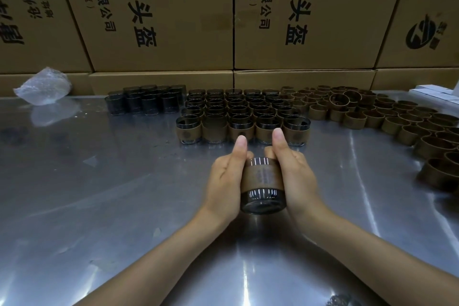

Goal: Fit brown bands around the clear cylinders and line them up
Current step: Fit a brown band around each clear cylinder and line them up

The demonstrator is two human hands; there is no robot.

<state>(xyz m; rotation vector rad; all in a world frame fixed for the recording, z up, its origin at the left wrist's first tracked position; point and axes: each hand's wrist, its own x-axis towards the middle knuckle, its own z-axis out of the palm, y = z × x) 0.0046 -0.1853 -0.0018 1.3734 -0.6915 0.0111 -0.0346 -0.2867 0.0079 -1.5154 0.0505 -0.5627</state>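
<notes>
A block of banded cylinders [242, 117] stands in neat rows at the middle of the steel table [99, 194], several rows deep; to its left a smaller cluster of bare cylinders [146, 102] waits without bands; to its right loose bands [372, 112] spread in a wide curve toward the table's right edge; so a good share seems done, yet plenty of both parts is left.

One cylinder [262, 184] is held just in front of the front row, tilted on its side with one end toward the camera; a band [262, 176] already sits round its middle, glass showing at either end, so the fitting on this one looks nearly finished and it likely only needs placing in line.

The left hand [224, 179] grasps the cylinder's left side, thumb straight and pointing away along the top; the right hand [296, 176] grips the right side the same way, fingers curled underneath and mostly hidden; both forearms reach in from the near edge, converging on it.

Cartons [161, 20] are stacked behind; a crumpled plastic bag [44, 88] lies far left.
</notes>
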